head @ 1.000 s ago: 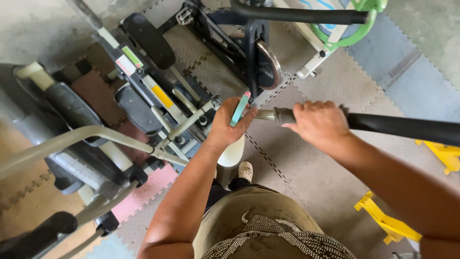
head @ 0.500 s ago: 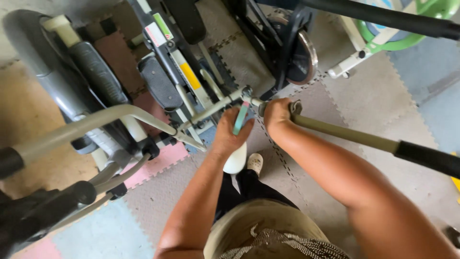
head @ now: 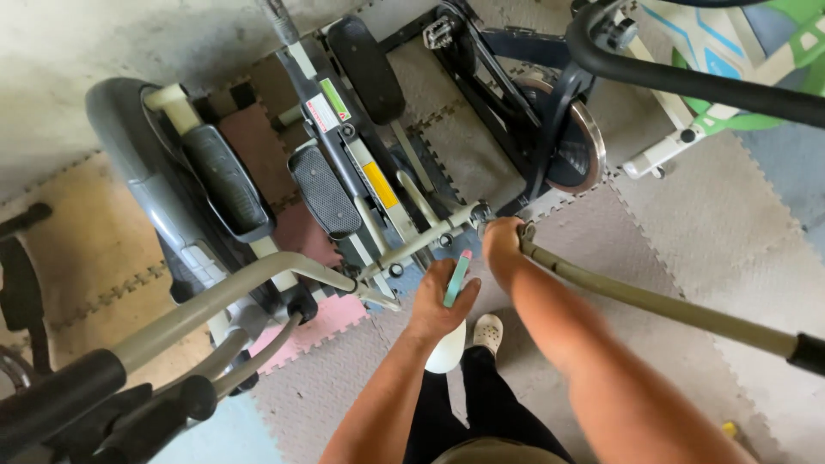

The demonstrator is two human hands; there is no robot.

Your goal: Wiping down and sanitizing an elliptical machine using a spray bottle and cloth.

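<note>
My left hand [head: 440, 302] holds a small teal and pink tool [head: 456, 278], pointed up toward a joint of a grey exercise machine [head: 344, 180]. My right hand [head: 503, 243] grips the inner end of a long olive-grey handlebar arm [head: 653, 302], right where it meets a short cream crossbar [head: 434, 234] with bolts. The arm runs off to the lower right and ends in a black foam grip [head: 808, 354]. Both hands sit close together at the joint.
Black foot pedals [head: 322, 189] and a dark flywheel [head: 577, 146] lie beyond the hands. Another curved grey handle [head: 219, 296] crosses the left. My white shoes [head: 487, 332] stand on interlocking foam floor mats [head: 713, 232]. A green and white frame [head: 730, 69] is top right.
My right hand slid along the arm from its middle to the joint end. The left hand lowered slightly with the tool. The camera tipped forward, showing more of the machine.
</note>
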